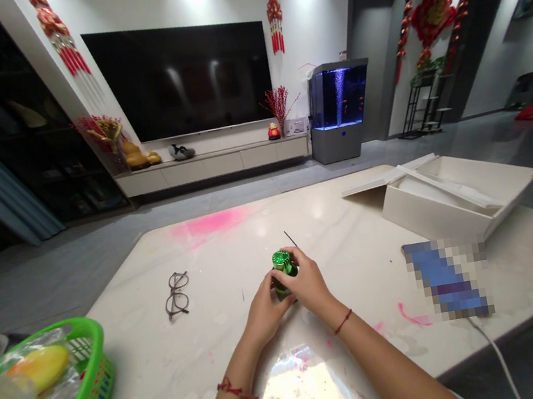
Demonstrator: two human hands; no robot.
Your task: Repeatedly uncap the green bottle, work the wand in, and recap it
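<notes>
At the centre of the frame, above a pale table (343,234), a person's two bare hands meet around a small shiny green can (282,261) (or something can-shaped; its lower part is mostly covered). The left hand (268,306) curls its fingers against the can's left side; the right hand (308,278) pinches it near the top between thumb and fingers. Whether the hidden fingers are spread or pressed together, I cannot tell. Holding it from both sides probably keeps it steady, round top in view. A thin dark stick (290,239) shows just beyond the right hand.

Left of centre lie glasses (177,293); at lower left, a green basket (99,351) holds bagged things. At right stands an open white box (435,213). These seem set aside to leave the middle for the hands. Below the box, a blue shape, likely a phone (446,282), lies near the table's edge, perhaps because its white cable (496,352) runs off the bottom of the frame.

No brand or label can be read on the can. Coarse squares mask the phone; the red hanging (434,11) at upper right bears gold marks, too unclear to read.
</notes>
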